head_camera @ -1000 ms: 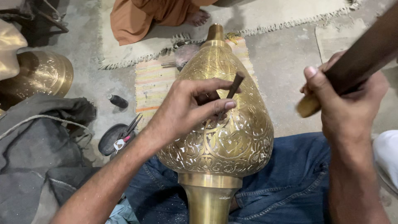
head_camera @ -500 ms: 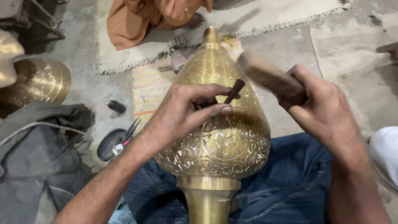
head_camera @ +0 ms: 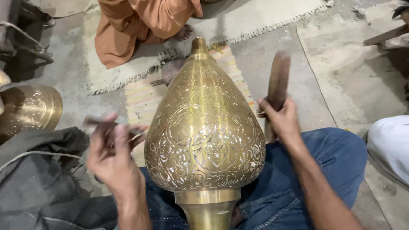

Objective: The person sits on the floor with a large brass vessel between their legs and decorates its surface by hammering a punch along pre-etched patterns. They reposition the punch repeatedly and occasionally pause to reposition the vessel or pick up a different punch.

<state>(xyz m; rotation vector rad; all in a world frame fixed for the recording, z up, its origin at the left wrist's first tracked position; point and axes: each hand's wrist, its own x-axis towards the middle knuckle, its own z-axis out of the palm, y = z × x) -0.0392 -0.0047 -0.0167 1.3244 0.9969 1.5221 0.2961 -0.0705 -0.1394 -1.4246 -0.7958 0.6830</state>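
A large engraved brass vessel (head_camera: 204, 132), pear-shaped with a narrow top, lies across my lap on blue jeans (head_camera: 328, 162). My left hand (head_camera: 111, 151) is off to its left, blurred, with a thin dark chisel (head_camera: 96, 121) in its fingers. To the right of the vessel, my right hand (head_camera: 281, 121) grips a dark wooden mallet (head_camera: 277, 83) that points upward. Neither hand touches the brass.
A second brass piece (head_camera: 27, 108) sits at the far left above a grey cloth (head_camera: 38, 179). A person in orange clothing (head_camera: 140, 21) sits on a fringed mat (head_camera: 238, 21) ahead. Someone in white (head_camera: 390, 145) is at the right edge. A striped rug (head_camera: 142, 100) lies under the vessel.
My left hand with the chisel has come off the vessel and moved left. My right hand has pulled the mallet away to the right side and turned it upright.
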